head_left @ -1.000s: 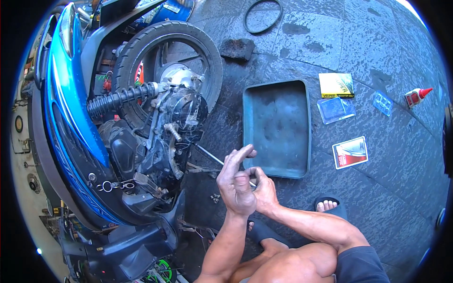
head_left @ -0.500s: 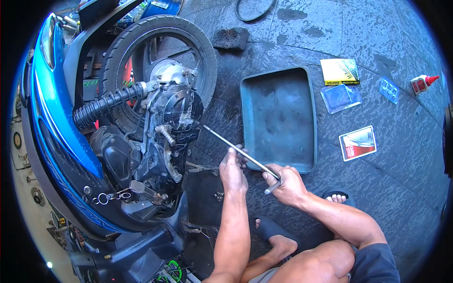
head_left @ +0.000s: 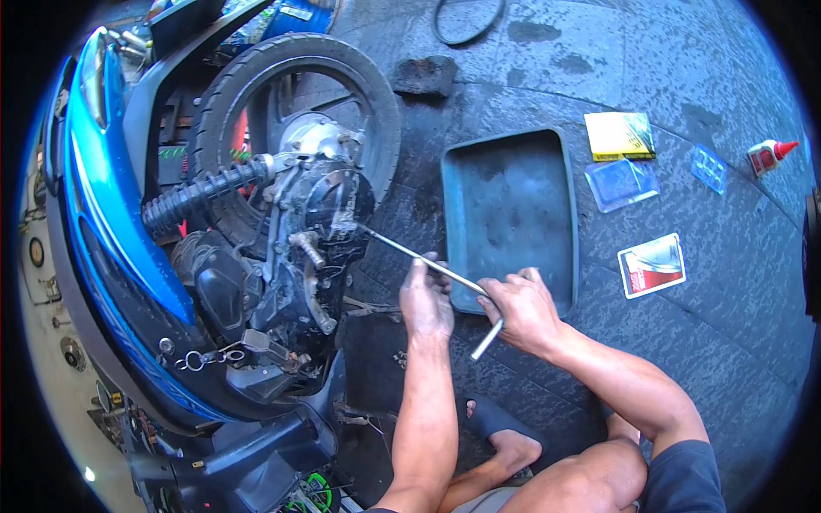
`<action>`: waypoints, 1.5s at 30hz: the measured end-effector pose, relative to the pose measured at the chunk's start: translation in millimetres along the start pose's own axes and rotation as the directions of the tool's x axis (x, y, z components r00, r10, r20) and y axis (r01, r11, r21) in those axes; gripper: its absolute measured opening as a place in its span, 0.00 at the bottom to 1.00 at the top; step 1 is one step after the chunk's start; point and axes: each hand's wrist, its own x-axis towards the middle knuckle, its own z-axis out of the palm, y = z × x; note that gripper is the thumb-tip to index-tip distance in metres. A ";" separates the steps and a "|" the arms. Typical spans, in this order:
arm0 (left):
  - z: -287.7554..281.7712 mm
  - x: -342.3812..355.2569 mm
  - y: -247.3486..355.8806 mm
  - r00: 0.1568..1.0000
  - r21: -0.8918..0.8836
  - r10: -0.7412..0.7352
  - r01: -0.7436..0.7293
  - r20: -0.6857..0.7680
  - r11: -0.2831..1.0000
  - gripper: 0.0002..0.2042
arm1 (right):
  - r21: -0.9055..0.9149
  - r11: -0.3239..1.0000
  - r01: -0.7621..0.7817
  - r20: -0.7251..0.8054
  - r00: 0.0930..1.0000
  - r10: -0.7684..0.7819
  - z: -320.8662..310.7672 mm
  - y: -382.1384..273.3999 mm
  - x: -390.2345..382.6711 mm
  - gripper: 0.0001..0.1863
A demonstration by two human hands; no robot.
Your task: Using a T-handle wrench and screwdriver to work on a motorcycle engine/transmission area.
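"While the wrench [head_left: 395,244] points at the engine [head_left: 338,201], how'll it handle?"

"Stiff, heavyish, I'd guess; grip near its bent end [head_left: 487,339], as the right hand [head_left: 528,313] does, left hand [head_left: 426,303] curled round midway."

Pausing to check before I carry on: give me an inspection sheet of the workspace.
Surface: grey tiled floor, dark-stained in places.
Job's things: metal bar, far end at the engine case; contact unclear.
Clutter: tray, yellow-and-white box, clear plastic pack, small blue pack, red-and-white pack, red-tipped bottle, black loop, dark block.
Hands: right hand grips the metal bar near its bend; left hand is at the shaft, grip unclear.
Cables: thin strands beside the dark bodywork; cannot tell whether cables.
Surroundings: wheel, blue panel, blue container.
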 end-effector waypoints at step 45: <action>34.7 -42.0 -18.6 0.939 -0.036 -0.054 0.070 0.340 0.997 0.15 | -0.201 0.962 -0.184 0.527 0.808 0.264 -63.3 -20.5 -36.8 0.28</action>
